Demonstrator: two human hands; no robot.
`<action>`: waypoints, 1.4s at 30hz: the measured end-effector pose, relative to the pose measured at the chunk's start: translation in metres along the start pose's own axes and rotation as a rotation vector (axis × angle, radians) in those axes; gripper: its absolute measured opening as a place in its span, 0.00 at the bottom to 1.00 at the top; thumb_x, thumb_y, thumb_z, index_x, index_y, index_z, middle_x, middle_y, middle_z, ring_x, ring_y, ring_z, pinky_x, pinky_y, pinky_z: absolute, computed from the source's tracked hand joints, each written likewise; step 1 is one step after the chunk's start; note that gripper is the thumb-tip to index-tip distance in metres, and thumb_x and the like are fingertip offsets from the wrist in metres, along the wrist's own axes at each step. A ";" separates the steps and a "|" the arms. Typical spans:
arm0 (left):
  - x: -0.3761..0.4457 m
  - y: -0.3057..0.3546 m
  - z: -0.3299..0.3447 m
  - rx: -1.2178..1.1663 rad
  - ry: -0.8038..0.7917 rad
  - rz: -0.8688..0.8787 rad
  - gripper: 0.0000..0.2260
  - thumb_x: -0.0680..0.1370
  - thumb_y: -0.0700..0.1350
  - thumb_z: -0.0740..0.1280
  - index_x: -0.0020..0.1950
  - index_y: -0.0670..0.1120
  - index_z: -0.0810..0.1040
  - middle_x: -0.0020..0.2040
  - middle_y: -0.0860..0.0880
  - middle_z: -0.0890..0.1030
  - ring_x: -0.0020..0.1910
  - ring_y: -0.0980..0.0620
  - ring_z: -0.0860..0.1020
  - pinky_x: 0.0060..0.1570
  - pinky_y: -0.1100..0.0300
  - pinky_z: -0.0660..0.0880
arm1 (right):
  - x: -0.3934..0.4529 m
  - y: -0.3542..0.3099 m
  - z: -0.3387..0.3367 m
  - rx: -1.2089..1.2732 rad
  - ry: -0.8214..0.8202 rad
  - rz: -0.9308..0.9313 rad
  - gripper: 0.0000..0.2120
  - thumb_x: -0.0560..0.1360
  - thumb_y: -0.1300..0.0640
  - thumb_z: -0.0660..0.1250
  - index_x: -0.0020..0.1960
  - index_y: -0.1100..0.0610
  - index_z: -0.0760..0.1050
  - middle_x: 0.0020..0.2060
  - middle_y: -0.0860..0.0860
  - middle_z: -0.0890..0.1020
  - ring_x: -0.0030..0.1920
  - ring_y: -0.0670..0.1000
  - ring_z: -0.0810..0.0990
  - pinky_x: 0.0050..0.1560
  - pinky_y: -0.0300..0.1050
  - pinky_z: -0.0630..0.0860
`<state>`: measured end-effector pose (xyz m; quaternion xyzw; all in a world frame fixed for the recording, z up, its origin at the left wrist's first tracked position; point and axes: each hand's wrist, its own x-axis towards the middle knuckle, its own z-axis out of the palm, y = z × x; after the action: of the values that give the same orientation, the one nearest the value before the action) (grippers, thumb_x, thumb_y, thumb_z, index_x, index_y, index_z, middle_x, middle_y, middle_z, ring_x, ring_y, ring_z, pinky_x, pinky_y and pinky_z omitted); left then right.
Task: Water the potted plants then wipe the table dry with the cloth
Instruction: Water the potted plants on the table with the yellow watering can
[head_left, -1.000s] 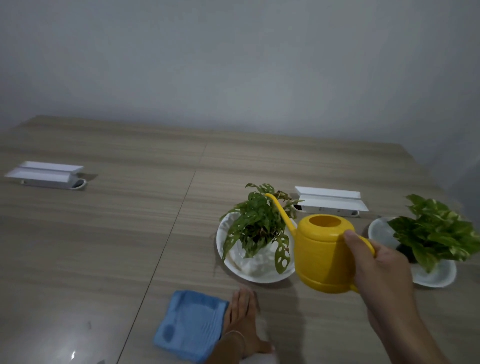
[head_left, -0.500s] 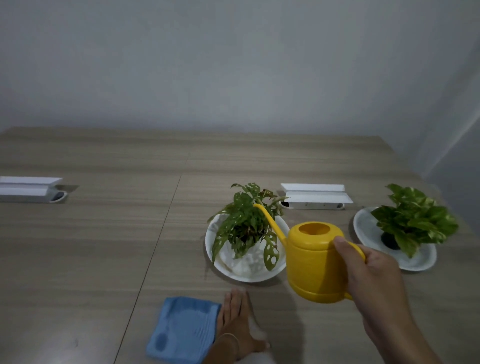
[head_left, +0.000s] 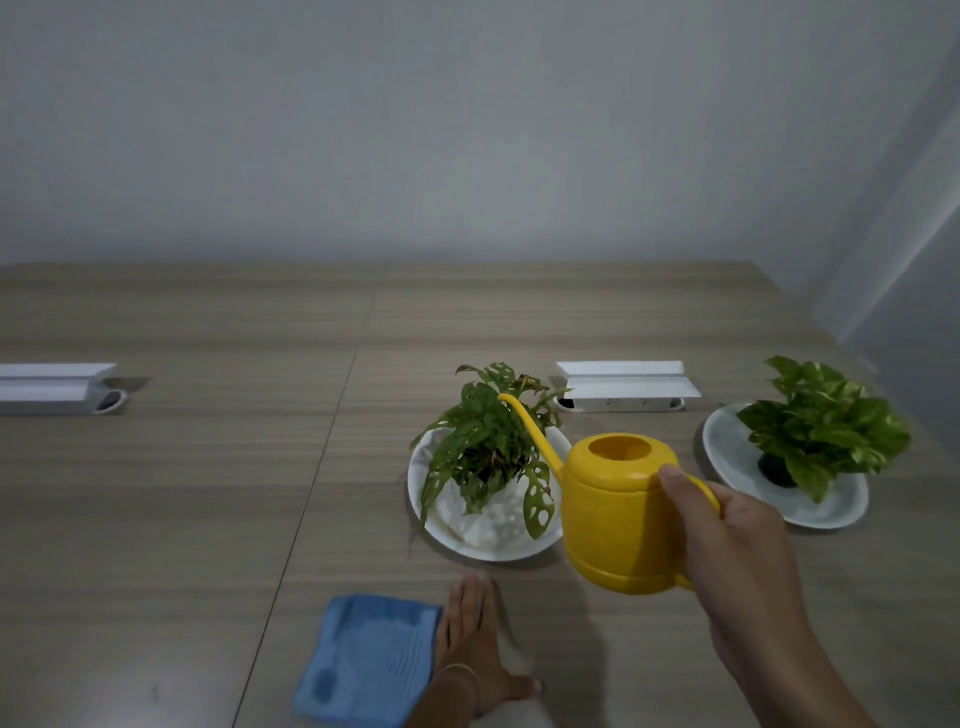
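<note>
Head view, right hand (head_left: 737, 561) fingers gripping yellow watering can (head_left: 621, 514), spout over plant (head_left: 485, 447) in white dish (head_left: 441, 530), left hand (head_left: 472, 649) flat.

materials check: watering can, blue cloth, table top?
Watering can: looks like moulded plastic, uniform yellow with a soft sheen and moulded ridges around the body. Blue cloth: soft textile, probably microfibre, matte with ribbed texture and darker patches that may be damp. Table: wood-grain surface, likely laminate; the grain is very even, with straight panel seams and a faint glare.
</note>
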<state>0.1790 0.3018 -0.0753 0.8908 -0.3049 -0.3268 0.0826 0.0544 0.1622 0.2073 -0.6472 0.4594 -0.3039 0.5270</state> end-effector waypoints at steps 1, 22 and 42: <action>0.000 0.000 0.000 -0.003 0.001 0.003 0.65 0.62 0.75 0.70 0.80 0.49 0.30 0.79 0.49 0.28 0.78 0.47 0.29 0.78 0.49 0.38 | -0.001 0.000 -0.001 0.000 -0.008 -0.002 0.22 0.79 0.47 0.68 0.35 0.64 0.76 0.27 0.50 0.73 0.34 0.52 0.72 0.39 0.51 0.68; 0.002 -0.002 0.001 0.026 -0.032 0.021 0.61 0.66 0.71 0.71 0.79 0.51 0.30 0.78 0.49 0.26 0.75 0.50 0.26 0.76 0.51 0.34 | 0.002 0.009 -0.022 -0.042 0.020 -0.030 0.24 0.79 0.50 0.68 0.31 0.64 0.69 0.28 0.53 0.68 0.33 0.54 0.67 0.36 0.51 0.63; -0.001 -0.001 0.000 0.003 -0.052 0.017 0.63 0.65 0.73 0.70 0.79 0.50 0.28 0.78 0.49 0.26 0.76 0.47 0.26 0.76 0.49 0.34 | 0.006 0.029 0.010 0.010 -0.079 -0.035 0.24 0.80 0.49 0.66 0.26 0.52 0.69 0.22 0.47 0.67 0.32 0.54 0.69 0.38 0.51 0.66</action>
<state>0.1794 0.3034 -0.0749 0.8795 -0.3148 -0.3487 0.0759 0.0572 0.1604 0.1760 -0.6638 0.4254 -0.2894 0.5428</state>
